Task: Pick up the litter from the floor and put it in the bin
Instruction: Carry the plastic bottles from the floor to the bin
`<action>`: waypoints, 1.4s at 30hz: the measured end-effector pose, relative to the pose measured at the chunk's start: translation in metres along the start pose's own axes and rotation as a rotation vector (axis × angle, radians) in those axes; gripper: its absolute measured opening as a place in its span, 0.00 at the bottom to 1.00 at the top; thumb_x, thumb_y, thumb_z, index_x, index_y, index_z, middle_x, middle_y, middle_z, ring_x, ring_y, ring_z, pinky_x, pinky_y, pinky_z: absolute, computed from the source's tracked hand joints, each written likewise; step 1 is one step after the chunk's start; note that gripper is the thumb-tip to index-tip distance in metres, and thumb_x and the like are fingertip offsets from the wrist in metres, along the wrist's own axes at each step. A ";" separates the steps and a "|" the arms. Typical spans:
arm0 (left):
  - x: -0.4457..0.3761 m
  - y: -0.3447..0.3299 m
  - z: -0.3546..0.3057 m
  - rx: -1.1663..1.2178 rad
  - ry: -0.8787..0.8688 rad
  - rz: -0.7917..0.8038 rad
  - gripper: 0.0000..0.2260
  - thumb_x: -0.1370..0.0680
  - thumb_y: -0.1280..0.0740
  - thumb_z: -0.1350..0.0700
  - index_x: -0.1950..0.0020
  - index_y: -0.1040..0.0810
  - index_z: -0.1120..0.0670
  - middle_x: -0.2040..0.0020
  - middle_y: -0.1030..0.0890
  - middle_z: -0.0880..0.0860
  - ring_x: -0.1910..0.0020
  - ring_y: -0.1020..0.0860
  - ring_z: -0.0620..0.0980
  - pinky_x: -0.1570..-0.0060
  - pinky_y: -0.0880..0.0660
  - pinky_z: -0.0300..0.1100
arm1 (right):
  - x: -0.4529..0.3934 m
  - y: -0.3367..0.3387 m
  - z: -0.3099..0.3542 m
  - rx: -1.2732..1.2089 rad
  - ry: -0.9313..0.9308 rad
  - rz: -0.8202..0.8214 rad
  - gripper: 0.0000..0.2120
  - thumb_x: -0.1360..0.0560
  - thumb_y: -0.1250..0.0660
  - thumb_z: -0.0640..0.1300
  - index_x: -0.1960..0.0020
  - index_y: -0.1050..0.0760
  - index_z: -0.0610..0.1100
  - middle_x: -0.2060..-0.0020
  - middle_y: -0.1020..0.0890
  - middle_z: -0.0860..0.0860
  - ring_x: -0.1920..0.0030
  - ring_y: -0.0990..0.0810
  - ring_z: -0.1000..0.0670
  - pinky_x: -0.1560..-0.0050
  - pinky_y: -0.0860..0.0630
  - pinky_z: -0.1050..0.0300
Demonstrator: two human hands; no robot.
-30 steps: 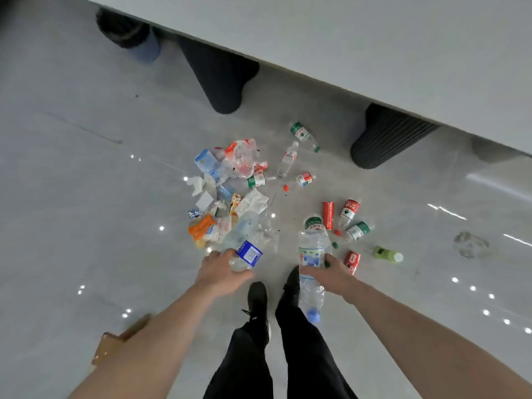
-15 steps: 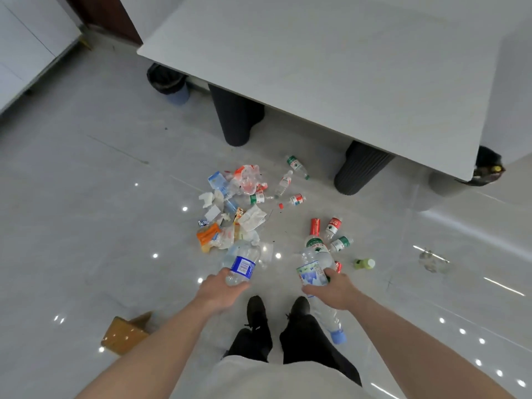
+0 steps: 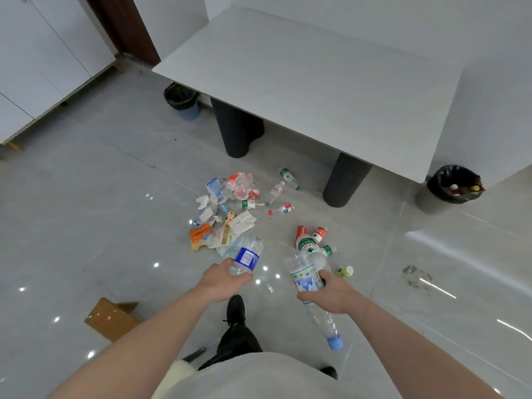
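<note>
The left hand [image 3: 223, 280] grips a blue-label bottle [image 3: 244, 256]; the right hand [image 3: 331, 293] grasps a big bottle [image 3: 309, 283], cap end down. Both bottles are off the floor [image 3: 86, 226]. Most litter is left: the heap [image 3: 224, 214] of wrappers and the small bottles [image 3: 312, 240] lie ahead. A black-lined bin [image 3: 453, 184] by the table [image 3: 316, 76] seems to hold a few items already, another bin [image 3: 182, 100] stands further back. Early going, I judge.
</note>
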State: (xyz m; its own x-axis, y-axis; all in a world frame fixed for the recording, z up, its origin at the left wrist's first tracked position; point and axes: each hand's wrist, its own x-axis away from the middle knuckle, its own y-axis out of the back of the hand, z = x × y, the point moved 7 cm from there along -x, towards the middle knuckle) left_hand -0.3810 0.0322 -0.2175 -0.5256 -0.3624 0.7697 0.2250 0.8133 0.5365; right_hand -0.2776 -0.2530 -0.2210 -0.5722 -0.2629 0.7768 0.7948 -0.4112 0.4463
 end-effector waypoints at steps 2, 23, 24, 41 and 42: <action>0.019 -0.023 -0.018 0.035 -0.023 -0.050 0.33 0.38 0.33 0.27 0.36 0.29 0.37 0.45 0.22 0.51 0.44 0.22 0.52 0.42 0.23 0.48 | 0.013 0.016 -0.028 0.048 0.033 0.001 0.27 0.44 0.25 0.65 0.48 0.24 0.56 0.51 0.19 0.56 0.52 0.19 0.55 0.48 0.21 0.57; 0.059 -0.165 -0.238 -0.013 -0.218 0.011 0.27 0.36 0.33 0.28 0.40 0.26 0.35 0.43 0.24 0.49 0.42 0.23 0.51 0.40 0.25 0.47 | 0.052 0.221 -0.212 0.012 -0.021 -0.184 0.24 0.43 0.25 0.65 0.51 0.24 0.56 0.54 0.18 0.55 0.56 0.19 0.55 0.54 0.23 0.57; 0.059 -0.172 -0.256 -0.014 -0.232 0.013 0.25 0.36 0.33 0.28 0.42 0.26 0.34 0.44 0.22 0.49 0.43 0.23 0.50 0.39 0.25 0.48 | 0.051 0.232 -0.220 0.015 -0.022 -0.180 0.24 0.43 0.25 0.64 0.51 0.24 0.56 0.55 0.18 0.56 0.56 0.19 0.55 0.54 0.23 0.58; 0.104 -0.346 -0.519 0.250 -0.262 -0.051 0.18 0.30 0.30 0.36 0.45 0.23 0.42 0.52 0.17 0.47 0.53 0.17 0.45 0.52 0.21 0.42 | 0.006 0.499 -0.392 0.197 0.052 -0.167 0.28 0.44 0.26 0.67 0.49 0.25 0.56 0.51 0.24 0.52 0.56 0.21 0.54 0.54 0.23 0.57; 0.105 -0.350 -0.528 0.252 -0.263 -0.060 0.17 0.30 0.31 0.36 0.45 0.23 0.41 0.53 0.17 0.48 0.53 0.17 0.44 0.52 0.21 0.41 | 0.002 0.514 -0.397 0.199 0.057 -0.162 0.28 0.44 0.26 0.67 0.48 0.25 0.57 0.50 0.24 0.52 0.56 0.20 0.53 0.52 0.22 0.57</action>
State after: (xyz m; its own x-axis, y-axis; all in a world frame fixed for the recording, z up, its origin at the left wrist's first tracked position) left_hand -0.0813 -0.5308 -0.1420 -0.7317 -0.3103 0.6069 -0.0044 0.8925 0.4510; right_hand 0.0497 -0.8108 -0.1667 -0.7010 -0.2592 0.6644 0.7130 -0.2731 0.6458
